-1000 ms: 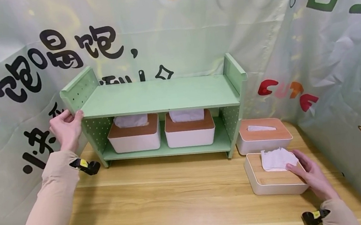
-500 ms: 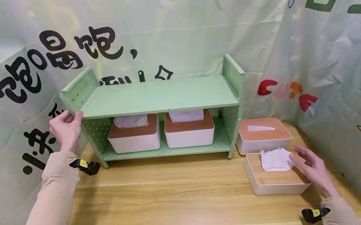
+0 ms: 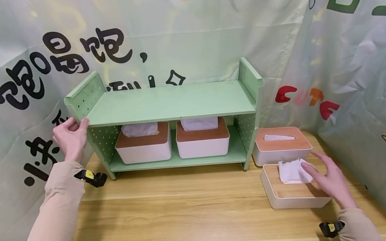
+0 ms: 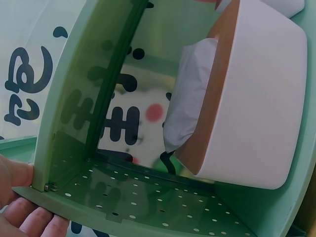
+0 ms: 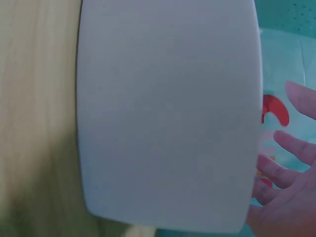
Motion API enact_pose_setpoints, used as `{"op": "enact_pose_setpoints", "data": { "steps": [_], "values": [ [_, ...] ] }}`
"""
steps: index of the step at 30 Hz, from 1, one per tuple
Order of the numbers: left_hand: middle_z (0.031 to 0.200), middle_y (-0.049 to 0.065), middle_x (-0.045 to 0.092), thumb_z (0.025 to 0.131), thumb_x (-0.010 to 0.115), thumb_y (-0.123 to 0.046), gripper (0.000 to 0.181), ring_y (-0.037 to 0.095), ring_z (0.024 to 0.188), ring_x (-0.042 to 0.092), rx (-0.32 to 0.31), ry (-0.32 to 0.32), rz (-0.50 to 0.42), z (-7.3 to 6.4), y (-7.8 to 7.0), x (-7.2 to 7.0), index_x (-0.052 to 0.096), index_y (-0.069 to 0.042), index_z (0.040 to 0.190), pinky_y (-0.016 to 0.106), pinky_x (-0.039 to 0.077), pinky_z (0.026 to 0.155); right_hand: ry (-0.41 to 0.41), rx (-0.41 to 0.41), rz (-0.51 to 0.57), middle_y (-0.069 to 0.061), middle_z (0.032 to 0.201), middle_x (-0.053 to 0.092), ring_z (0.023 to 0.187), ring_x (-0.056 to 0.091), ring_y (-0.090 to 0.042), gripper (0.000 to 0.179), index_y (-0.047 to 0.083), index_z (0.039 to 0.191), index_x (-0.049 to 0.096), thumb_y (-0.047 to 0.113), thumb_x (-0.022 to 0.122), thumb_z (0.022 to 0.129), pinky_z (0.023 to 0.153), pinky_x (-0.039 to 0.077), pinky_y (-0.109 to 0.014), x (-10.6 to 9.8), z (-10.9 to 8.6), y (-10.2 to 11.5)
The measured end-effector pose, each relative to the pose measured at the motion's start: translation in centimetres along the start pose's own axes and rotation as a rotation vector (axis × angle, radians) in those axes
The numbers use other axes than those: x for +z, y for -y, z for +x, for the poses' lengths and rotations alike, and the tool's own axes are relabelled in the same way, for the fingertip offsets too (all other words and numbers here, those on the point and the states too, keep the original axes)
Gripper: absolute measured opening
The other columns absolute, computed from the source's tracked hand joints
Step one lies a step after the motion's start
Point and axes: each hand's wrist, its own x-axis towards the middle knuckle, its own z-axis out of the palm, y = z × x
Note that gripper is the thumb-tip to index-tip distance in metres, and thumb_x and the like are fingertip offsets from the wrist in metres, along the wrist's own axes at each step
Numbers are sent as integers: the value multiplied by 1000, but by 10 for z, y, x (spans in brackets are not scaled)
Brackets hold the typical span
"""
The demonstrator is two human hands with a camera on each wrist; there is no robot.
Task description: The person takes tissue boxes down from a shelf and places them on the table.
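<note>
My left hand (image 3: 71, 138) grips the left side panel of a green two-tier shelf (image 3: 172, 103); in the left wrist view its thumb and fingers (image 4: 37, 219) lie about the panel's edge. Two white tissue boxes with brown lids, the left one (image 3: 144, 152) and the right one (image 3: 203, 147), stand on the lower tier, tissue sticking out of each. My right hand (image 3: 332, 179), fingers spread, is over the right end of a nearer tissue box (image 3: 295, 202) on the table. Its thumb is close to the tissue (image 3: 293, 171); contact is unclear. The right wrist view shows this box's white side (image 5: 168, 118).
Another tissue box (image 3: 283, 145) stands just behind the near one, right beside the shelf's right panel. Printed cloth (image 3: 362, 87) hangs behind the wooden table (image 3: 175, 215) and along both sides. Each wrist wears a small black camera (image 3: 93, 177).
The right hand first drew its fingers off the near tissue box, then moved slightly left over it with fingers spread. The left hand, shelf and boxes look unchanged.
</note>
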Motion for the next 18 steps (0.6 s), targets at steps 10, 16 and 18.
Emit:
{"op": "enact_pose_setpoints", "data": {
  "steps": [10,16,18],
  "values": [
    [98,-16,76,92,70,-23,39,-16,67,57,-4,1,-10,2,-1,1,67,-14,131,5,47,71,-46,-179,-13,-37,147,39,136,34,-59,64,-4,146,42,26,68,96,106,29,-76,13,3,26],
    [124,6,68,93,70,-24,41,-15,69,58,-38,21,-3,2,-1,1,65,-15,133,6,50,75,-56,-263,-34,-36,145,43,132,39,-58,61,-4,143,46,21,71,93,103,32,-76,24,5,40],
    [124,5,68,93,70,-23,41,-15,68,58,-39,20,-4,2,-1,1,65,-15,133,6,50,75,-57,-283,-50,-35,144,44,131,40,-58,61,-4,143,46,21,72,93,102,33,-75,28,5,43]
  ]
}}
